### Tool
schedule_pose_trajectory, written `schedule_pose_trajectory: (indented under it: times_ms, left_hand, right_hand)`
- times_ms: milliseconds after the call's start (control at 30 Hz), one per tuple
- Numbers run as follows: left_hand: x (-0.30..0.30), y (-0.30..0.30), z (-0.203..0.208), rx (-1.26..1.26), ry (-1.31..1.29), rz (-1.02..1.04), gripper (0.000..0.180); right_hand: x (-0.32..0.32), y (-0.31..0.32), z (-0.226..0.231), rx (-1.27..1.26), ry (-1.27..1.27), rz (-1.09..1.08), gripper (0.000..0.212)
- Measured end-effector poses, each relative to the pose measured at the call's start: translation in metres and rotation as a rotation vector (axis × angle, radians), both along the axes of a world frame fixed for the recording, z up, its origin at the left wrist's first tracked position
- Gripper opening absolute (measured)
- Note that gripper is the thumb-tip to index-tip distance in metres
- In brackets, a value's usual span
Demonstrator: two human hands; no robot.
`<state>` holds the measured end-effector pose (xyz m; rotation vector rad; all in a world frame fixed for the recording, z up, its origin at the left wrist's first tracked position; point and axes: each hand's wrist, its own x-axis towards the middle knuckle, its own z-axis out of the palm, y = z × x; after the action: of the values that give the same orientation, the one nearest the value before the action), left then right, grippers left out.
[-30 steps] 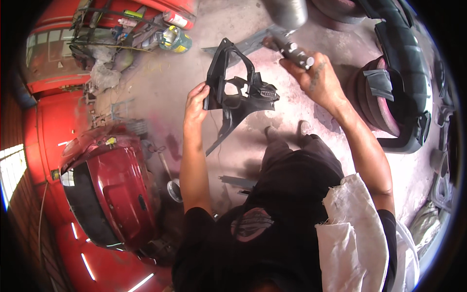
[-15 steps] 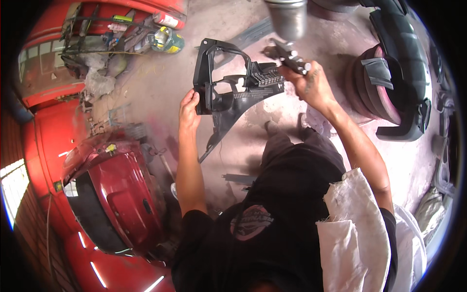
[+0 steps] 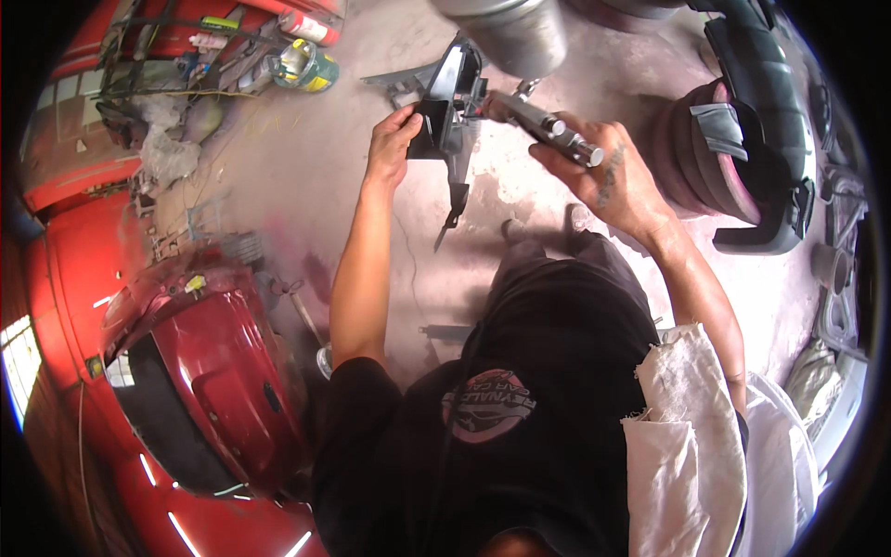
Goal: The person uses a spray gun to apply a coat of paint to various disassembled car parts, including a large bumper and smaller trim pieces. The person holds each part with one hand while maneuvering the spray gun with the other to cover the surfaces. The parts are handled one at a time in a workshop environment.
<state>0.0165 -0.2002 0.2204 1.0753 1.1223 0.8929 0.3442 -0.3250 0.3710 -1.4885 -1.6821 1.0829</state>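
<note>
My left hand (image 3: 392,148) grips the near left edge of a black plastic car part (image 3: 431,130), a molded bracket-like piece with a long tapering leg. The piece is held up off the floor and seen nearly edge-on. In my right hand (image 3: 613,181) is a metal spray gun (image 3: 543,123), its silver cup (image 3: 520,35) at the top of the view. My fingers wrap round the gun's handle, though partly hidden. The gun's front end is close to the right side of the part; whether they touch cannot be told.
A black bumper (image 3: 768,102) rests on a round drum-like stand (image 3: 673,153) at the right. To the left is a red car tailgate (image 3: 223,381). A green bucket (image 3: 320,72) and a red bottle (image 3: 308,28) sit far left. White cloth (image 3: 691,418) hangs by my right arm.
The black part has turned from facing broadside to nearly edge-on, and my left hand has risen with it. The spray gun has swung slightly, its cup moving left and up.
</note>
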Motion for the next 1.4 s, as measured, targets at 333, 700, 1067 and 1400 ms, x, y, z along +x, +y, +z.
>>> schedule_pose_trajectory:
  times_ms: [333,700,1067,1400]
  left_hand:
    - [-0.064,0.031,-0.032,0.044,-0.138,0.010,0.037]
    - [-0.085,0.022,-0.024,0.074,-0.211,-0.084,0.037]
    - [-0.078,0.052,-0.059,-0.011,-0.325,0.038,0.029]
    - [-0.050,0.058,-0.017,0.002,-0.206,0.029,0.038]
  right_hand:
    - [-0.015,-0.030,-0.019,-0.256,-0.038,0.177,0.038]
    - [-0.057,-0.012,-0.057,-0.128,-0.167,-0.050,0.039]
    - [-0.030,-0.036,-0.055,-0.328,0.308,-0.040,0.027]
    - [0.069,0.032,-0.160,-0.317,0.077,-0.413,0.033]
